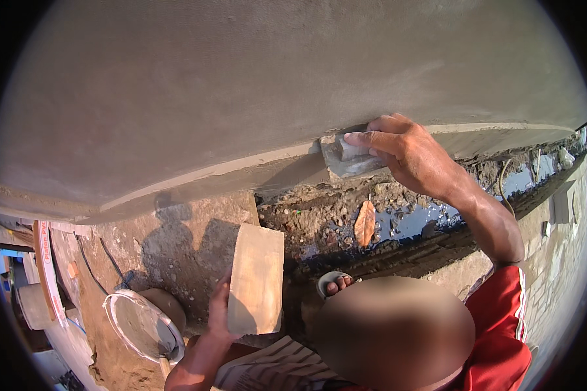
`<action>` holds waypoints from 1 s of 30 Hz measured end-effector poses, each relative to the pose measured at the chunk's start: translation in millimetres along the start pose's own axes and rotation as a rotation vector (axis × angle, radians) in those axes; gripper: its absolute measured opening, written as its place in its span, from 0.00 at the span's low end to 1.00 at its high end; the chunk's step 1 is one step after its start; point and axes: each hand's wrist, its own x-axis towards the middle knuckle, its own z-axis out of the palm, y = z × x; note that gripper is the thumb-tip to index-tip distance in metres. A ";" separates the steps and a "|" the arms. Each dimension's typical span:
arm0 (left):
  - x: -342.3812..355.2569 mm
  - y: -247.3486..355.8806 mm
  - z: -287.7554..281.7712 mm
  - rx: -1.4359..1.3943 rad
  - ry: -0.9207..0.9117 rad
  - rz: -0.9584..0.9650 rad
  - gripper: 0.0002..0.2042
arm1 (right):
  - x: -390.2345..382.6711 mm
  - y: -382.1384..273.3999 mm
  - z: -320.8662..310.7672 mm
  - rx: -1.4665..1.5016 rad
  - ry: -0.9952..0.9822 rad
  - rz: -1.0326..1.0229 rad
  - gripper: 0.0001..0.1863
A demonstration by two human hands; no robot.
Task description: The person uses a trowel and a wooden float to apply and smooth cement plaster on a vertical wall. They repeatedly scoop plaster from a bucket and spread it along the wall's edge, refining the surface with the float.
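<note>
My right hand (407, 148) grips a small, flat, grey-smeared trowel (357, 164) by its top. The trowel rests against the pale ledge (215, 168) along the foot of a smooth grey plastered wall (241, 72). Lower left, my left hand (220, 316) holds a light rectangular wooden board (257, 280) upright by its left side. Most of the left fingers are hidden behind the board. A shadow of my head and the board falls on the ground beside the wall.
A white-rimmed bucket (117, 326) stands at the lower left, near dark cables (91, 267). Below the wall runs a muddy ditch with dark water (414, 223) and a brown leaf (364, 223). Paving (535, 270) lies on the right, with a grey block (563, 205) on it.
</note>
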 end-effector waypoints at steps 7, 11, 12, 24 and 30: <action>14.5 -2.6 -4.6 0.040 0.041 -0.099 0.23 | -24.3 28.2 -17.4 0.025 -0.022 0.132 0.19; 14.2 -5.3 -7.2 0.005 0.110 -0.073 0.25 | -66.1 65.1 -52.1 0.016 0.007 0.353 0.19; 12.3 -6.0 -10.8 0.011 0.099 -0.042 0.25 | -81.7 81.5 -58.3 -0.015 0.026 0.387 0.18; 20.2 -2.7 1.4 0.373 -0.011 0.071 0.22 | -66.6 24.7 -46.5 0.084 0.132 0.095 0.22; 21.3 -6.0 -9.9 0.053 0.063 -0.083 0.23 | -7.2 7.9 -13.3 0.079 0.066 -0.084 0.20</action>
